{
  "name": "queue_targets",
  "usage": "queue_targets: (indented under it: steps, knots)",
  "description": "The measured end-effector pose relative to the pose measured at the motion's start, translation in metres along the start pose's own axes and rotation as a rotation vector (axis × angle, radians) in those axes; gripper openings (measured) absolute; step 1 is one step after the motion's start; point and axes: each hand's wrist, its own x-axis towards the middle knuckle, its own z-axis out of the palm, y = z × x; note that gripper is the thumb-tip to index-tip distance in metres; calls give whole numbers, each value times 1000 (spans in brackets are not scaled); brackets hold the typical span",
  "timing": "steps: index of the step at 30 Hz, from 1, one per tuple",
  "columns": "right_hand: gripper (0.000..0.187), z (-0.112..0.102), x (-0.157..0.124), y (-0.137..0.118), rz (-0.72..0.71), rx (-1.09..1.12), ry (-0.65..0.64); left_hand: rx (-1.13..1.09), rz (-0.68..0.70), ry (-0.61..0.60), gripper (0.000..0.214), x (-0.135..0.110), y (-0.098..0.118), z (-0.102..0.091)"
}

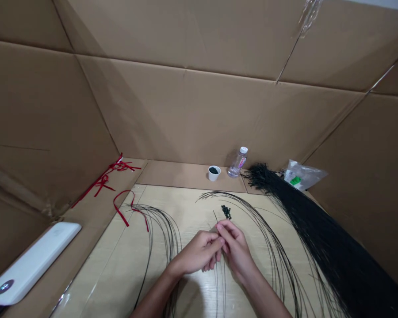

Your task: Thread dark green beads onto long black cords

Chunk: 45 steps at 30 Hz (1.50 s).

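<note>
My left hand [202, 251] and my right hand [235, 247] meet above the table, fingers pinched together. Between them is a thin black strand [215, 216], its short end poking up past the fingertips. Fine lengths of strand hang below the hands toward the near edge. Whether anything small sits in the pinch is hidden by the fingers. Just beyond my right hand lies a small pile of dark green beads [226, 212]. A loose bunch of strands [166, 221] curves to the left of my hands, and another bunch [265, 227] arcs to the right.
A white cup [214, 176] of dark beads and a clear bottle [238, 163] stand at the back. On the right lies a thick black strand bundle [315, 229] beside a plastic bag [305, 176]. Red ribbons [121, 207] and a white device [33, 263] are left. Cardboard walls [192, 115] surround the table.
</note>
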Motion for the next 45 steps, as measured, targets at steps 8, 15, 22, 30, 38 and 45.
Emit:
queue_targets:
  steps: [8,15,22,30,38,45]
  knots:
    - [42,7,-2,1,-212,-173,70,-143,148,503,41,5,7,-9]
    - [42,5,-1,4,-238,-250,75,-186,160,541,38,9,2,-9]
    - [39,6,-1,8,-242,-237,95,-162,158,558,34,9,5,-9]
    - [37,5,-6,0,-233,-236,69,-323,135,534,32,8,7,-9]
    - [40,5,-6,3,-241,-242,93,-345,139,531,34,9,7,-12]
    - [40,6,-6,0,-239,-266,83,-378,156,578,39,10,5,-12]
